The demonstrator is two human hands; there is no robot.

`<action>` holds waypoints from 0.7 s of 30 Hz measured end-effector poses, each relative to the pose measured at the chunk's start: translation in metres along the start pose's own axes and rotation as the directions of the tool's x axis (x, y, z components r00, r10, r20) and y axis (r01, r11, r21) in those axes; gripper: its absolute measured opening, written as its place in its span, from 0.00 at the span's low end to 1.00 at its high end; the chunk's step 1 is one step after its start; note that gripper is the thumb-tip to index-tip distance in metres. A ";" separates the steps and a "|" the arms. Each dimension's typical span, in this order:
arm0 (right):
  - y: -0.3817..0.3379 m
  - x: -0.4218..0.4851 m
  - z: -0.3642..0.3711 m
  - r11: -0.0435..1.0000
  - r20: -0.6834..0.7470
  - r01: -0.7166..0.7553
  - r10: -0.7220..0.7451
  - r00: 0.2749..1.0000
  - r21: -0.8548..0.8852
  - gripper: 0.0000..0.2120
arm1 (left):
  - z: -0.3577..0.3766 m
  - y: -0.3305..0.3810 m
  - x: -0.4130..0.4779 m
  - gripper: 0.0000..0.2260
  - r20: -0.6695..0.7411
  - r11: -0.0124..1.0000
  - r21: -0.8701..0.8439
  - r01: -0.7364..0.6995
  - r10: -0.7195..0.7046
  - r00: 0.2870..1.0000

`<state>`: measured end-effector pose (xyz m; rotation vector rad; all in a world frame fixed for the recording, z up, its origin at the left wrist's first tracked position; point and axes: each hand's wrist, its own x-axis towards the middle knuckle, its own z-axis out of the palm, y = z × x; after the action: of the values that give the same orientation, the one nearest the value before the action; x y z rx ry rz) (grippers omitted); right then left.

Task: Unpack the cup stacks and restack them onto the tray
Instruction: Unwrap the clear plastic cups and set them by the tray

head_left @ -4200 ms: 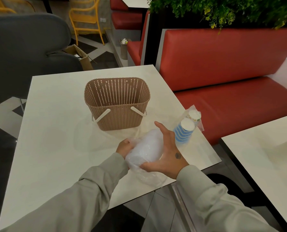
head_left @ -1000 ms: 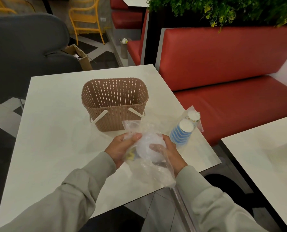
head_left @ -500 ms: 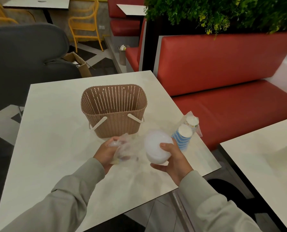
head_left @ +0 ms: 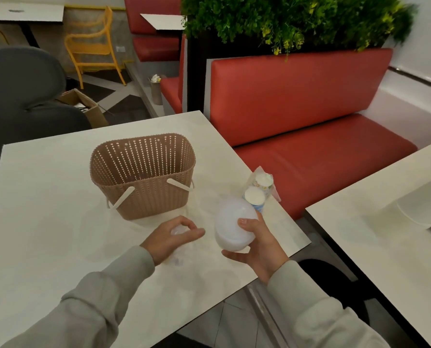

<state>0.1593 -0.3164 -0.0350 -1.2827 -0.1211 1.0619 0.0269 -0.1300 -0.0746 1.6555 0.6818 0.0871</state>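
My right hand (head_left: 258,244) grips a stack of translucent white plastic cups (head_left: 233,223), bare of its wrapper, held above the near right part of the table. My left hand (head_left: 174,234) holds the crumpled clear plastic wrapper (head_left: 180,231) low over the tabletop, fingers curled round it. A brown woven basket (head_left: 144,194) with white handles stands in the middle of the table, just beyond my hands. Two more cup stacks lie near the right edge: a blue-striped stack (head_left: 254,198) and a patterned stack in a clear bag (head_left: 262,180).
The white table (head_left: 46,222) ends close to my body and at the right. A red bench (head_left: 309,136) lies to the right, a second white table (head_left: 385,247) at the far right. A grey chair (head_left: 21,96) stands behind the table.
The wrapper came off the white cup stack. My left hand has carried it down and left to the tabletop, while my right hand keeps the bare stack.
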 end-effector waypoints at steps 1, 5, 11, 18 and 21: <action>0.001 -0.003 -0.003 1.000 -0.011 0.009 -0.009 1.000 -0.010 0.36 | 0.005 0.003 0.000 0.26 0.015 1.000 0.026 -0.005 0.005 1.000; 0.004 -0.020 -0.018 0.993 -0.037 0.076 -0.080 0.996 -0.089 0.38 | 0.028 0.018 -0.004 0.21 0.133 1.000 0.025 -0.018 0.014 0.991; -0.003 -0.058 -0.042 0.766 0.011 0.311 -0.369 0.929 -0.563 0.45 | 0.061 0.042 -0.014 0.31 0.314 0.959 -0.229 0.167 -0.090 0.945; -0.023 -0.118 -0.098 0.324 0.206 0.434 -0.550 0.809 -0.840 0.51 | 0.120 0.078 -0.042 0.37 0.635 0.982 -0.115 0.150 -0.043 0.771; -0.026 -0.146 -0.132 0.154 0.304 0.459 -0.564 0.768 -0.875 0.56 | 0.157 0.089 -0.052 0.38 0.679 0.995 -0.022 0.097 -0.056 0.732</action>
<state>0.1743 -0.5090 0.0083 -2.0917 -1.1986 0.1918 0.0850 -0.2966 -0.0101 1.4534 0.1722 -0.5426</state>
